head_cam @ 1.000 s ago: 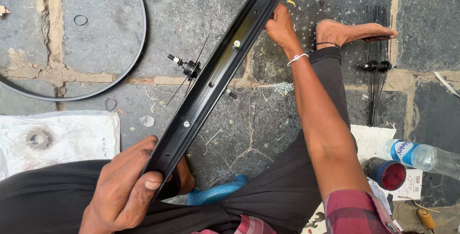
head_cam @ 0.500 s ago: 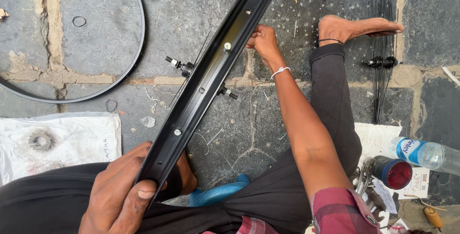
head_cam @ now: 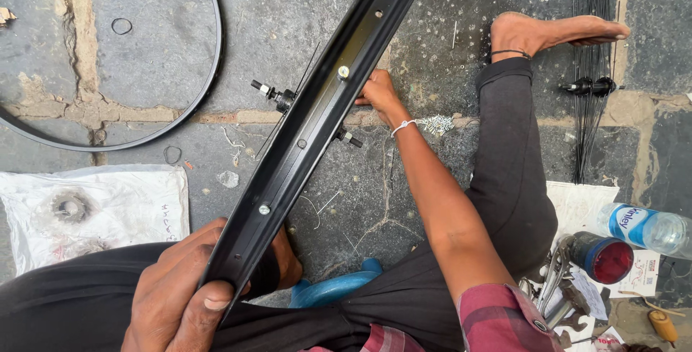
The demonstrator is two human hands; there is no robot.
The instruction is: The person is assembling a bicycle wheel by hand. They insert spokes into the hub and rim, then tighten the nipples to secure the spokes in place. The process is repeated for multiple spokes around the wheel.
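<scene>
- Stone-slab floor [head_cam: 144, 71] outdoors, person seated on it, legs spread.
- Left hand [head_cam: 180, 298] closed round near end of black wheel rim [head_cam: 317, 118], thumb on its edge.
- Rim stands on edge, running diagonally up and away.
- Right hand [head_cam: 378, 96] at rim's middle by the hub [head_cam: 281, 97]; grip can't be told.
- Second rim [head_cam: 184, 107] flat at left, plastic bottle [head_cam: 641, 226] far right.

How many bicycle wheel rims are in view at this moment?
2. One black rim runs diagonally through the middle, gripped near its lower end by the left hand, with the right hand beside it. A second rim lies flat on the stone floor, upper left.
</scene>
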